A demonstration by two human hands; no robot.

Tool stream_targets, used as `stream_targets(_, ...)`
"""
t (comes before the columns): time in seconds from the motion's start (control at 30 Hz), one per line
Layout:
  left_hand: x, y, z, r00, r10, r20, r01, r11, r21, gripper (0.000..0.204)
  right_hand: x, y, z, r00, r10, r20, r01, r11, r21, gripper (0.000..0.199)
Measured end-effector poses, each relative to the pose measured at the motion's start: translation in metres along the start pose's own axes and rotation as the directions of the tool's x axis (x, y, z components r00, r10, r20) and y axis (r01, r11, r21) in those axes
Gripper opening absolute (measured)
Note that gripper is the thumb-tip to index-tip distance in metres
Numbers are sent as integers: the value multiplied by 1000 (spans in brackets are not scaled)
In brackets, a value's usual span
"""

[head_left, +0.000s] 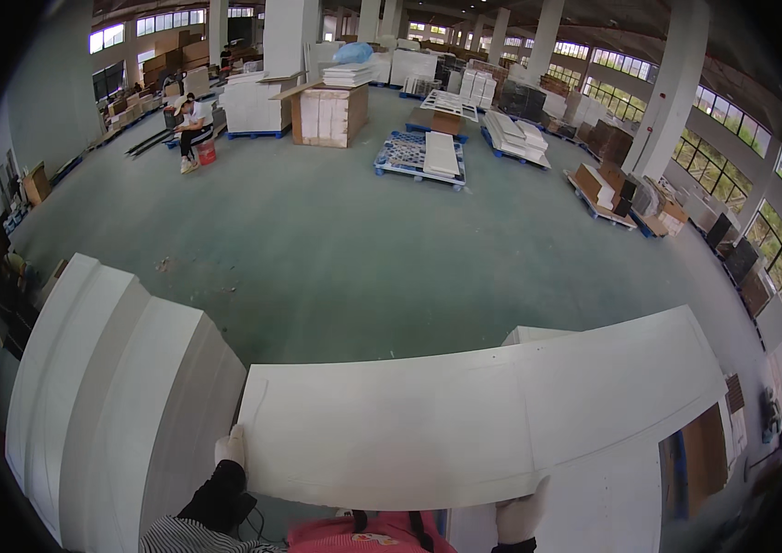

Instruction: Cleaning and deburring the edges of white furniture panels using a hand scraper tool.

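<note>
A long white panel (391, 429) spans the space in front of me, with a faint seam across it towards the right. At its left end, my left hand (231, 446), in a pale glove and dark cuff, is closed on the edge. My right hand (522, 512), also pale-gloved, grips the near edge right of the middle. The fingers under the panel are hidden. Below the panel's right part lies another white board (603, 507), and a white block's corner (538, 335) shows beyond its far edge.
Close on my left stands a tall stack of white boards (105, 387). A brown cardboard piece (704, 456) is at the right. Farther off are a blue pallet (396, 157), a large carton (322, 115), a pillar (672, 101) and a seated person (194, 129).
</note>
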State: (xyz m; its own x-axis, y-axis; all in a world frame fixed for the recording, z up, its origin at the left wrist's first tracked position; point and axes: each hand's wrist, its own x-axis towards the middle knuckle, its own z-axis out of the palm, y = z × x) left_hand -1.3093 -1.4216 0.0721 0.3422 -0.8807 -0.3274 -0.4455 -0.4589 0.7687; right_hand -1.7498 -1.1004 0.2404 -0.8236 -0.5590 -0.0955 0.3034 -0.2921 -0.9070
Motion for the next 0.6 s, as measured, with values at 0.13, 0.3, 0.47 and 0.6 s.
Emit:
stream_targets(0.13, 100, 24, 119, 996, -71, 54, 75, 994, -84, 65, 178, 45, 7, 978, 207, -30, -197, 960, 201, 36)
stream_targets(0.3, 145, 186, 227, 994, -96, -54, 102, 988, 118, 70, 399, 49, 104, 984, 171, -45, -159, 966, 202, 33)
stream_targets(0.47, 168, 349, 288, 951, -181, -249, 175, 984, -45, 71, 599, 62, 198, 903, 357, 239, -418, 859, 296, 38)
stream_targets(0.6, 268, 419, 362, 890, -167, -425, 238, 964, 120, 66, 761, 126, 250, 876, 426, 224, -473, 848, 238, 41)
